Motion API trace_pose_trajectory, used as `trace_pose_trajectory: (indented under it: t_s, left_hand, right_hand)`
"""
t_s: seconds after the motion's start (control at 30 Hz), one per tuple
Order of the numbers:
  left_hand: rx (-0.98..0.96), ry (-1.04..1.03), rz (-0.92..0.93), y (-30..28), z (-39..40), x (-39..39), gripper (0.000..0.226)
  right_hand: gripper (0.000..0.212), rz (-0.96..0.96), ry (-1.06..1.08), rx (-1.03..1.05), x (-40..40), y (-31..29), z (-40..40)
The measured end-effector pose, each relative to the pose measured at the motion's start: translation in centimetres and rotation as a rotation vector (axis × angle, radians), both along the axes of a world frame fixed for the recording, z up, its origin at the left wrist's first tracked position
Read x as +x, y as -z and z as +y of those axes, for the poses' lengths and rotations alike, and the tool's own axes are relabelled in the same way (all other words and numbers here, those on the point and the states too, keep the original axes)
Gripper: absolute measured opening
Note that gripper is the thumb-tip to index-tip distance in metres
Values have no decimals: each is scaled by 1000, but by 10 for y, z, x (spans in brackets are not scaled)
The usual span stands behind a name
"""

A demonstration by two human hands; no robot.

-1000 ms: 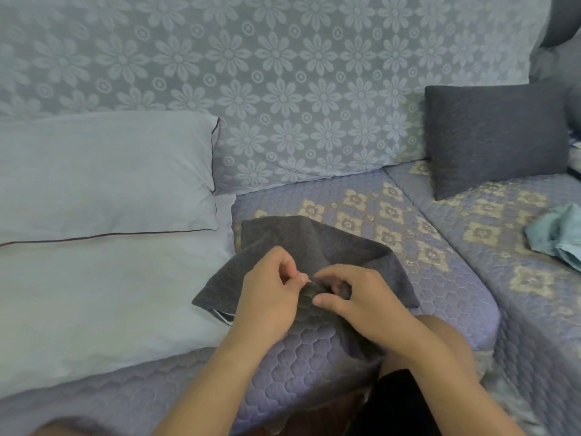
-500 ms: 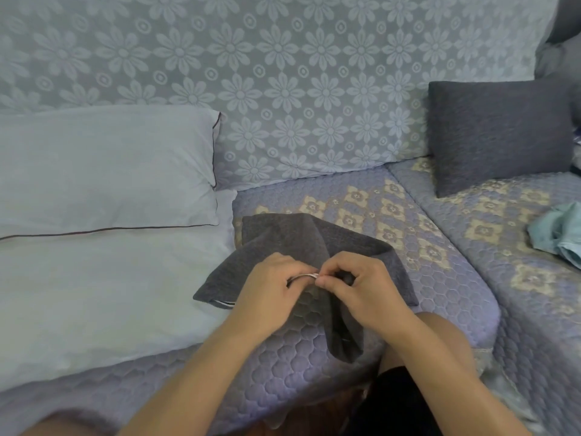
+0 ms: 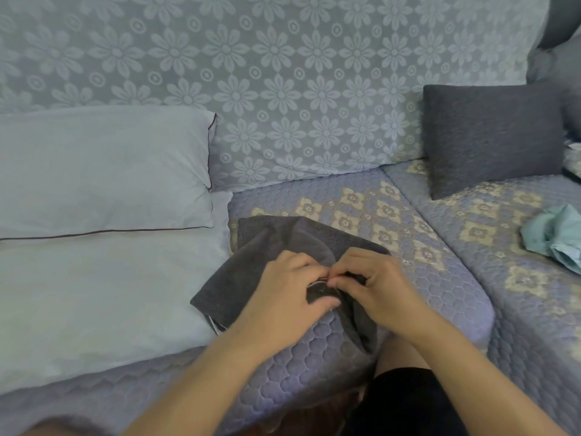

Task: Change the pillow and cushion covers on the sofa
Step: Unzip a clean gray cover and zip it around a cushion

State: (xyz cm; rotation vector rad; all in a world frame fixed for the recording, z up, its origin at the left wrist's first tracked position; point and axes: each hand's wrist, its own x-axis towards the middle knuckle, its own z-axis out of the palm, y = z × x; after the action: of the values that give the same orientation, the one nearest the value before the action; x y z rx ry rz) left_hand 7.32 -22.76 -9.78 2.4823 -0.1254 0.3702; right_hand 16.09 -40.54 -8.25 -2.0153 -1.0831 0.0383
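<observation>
You have the empty dark grey cushion cover [image 3: 261, 247] lying limp on the quilted sofa seat [image 3: 434, 278], at the centre of your view, one end drooping over the seat's front edge toward 6 o'clock. Both hands meet on it: your left hand [image 3: 283, 291] and right hand [image 3: 374, 287] are curled tight, fingertips pinching the fabric together where a thin pale line, seemingly the zip or its seam, shows between them. By the look of it, you are working the cover's opening, either finding the slider or starting it along its track; which way it runs cannot be told. The next move likely calls for one hand to anchor the cloth taut while the other draws the slider steadily, so the soft weave does not bunch or snag. At 9 o'clock lies the pale pillow [image 3: 100, 165] with dark piping; at 2 o'clock a filled grey cushion [image 3: 490, 136] leans on the floral backrest [image 3: 283, 73]; at 3 o'clock sits crumpled teal cloth [image 3: 556, 237].
</observation>
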Motion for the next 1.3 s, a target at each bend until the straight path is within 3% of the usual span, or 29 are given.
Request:
trace_pose_trajectory:
  t_s: [0.13, 0.2, 0.33, 0.47, 0.6, 0.77, 0.83, 0.9, 0.97, 1.0, 1.03, 1.1, 1.17, 1.23, 1.3]
  left_hand:
    - [-243, -168, -3, 7, -13, 3, 4]
    - [-203, -185, 11, 10, -16, 1, 8]
    - [-144, -196, 70, 18, -21, -2, 7]
    - [-337, -105, 320, 51, -23, -14, 12]
    - [-146, -21, 376, 95, -25, -22, 29]
    - [-18, -33, 368, 120, -47, -12, 18]
    - [-73, -61, 408, 128, -51, -10, 27]
    - [-58, -34, 416, 135, -55, -6, 36]
    - [-23, 17, 380, 137, -69, -1, 35]
    - [-40, 41, 364, 137, -75, 0, 31]
    - [-67, 59, 348, 136, -80, 1, 27]
    - [-118, 53, 319, 134, -87, 3, 18]
    - [-158, 21, 309, 134, -92, 6, 13]
    - [-186, -10, 330, 133, -98, 12, 15]
    - [-146, -8, 358, 130, -104, 17, 23]
  right_hand:
    - [8, 186, 163, 57, -11, 2, 1]
    - [11, 261, 221, -8, -16, 5, -5]
    - [12, 221, 235, -199, -24, 13, -16]
    - [6, 303, 481, 45, -12, 6, -21]
    - [7, 370, 715, 337, 2, 4, -43]
    - [14, 249, 901, 454, 7, -2, -96]
    - [21, 128, 950, 287, 29, 9, -109]
    - [32, 111, 1011, -57, 48, 33, -129]
    - [33, 162, 1127, -568, 46, 60, -162]
    - [31, 119, 1178, -741, 39, 70, -175]
    - [29, 35, 1186, -772, 31, 78, -182]
    - [23, -55, 991, -589, 19, 83, -173]
    - [18, 44, 620, -484, 12, 80, -145]
    - [23, 10, 338, -598, 8, 85, -121]
    - [33, -59, 220, -760, 6, 93, -106]
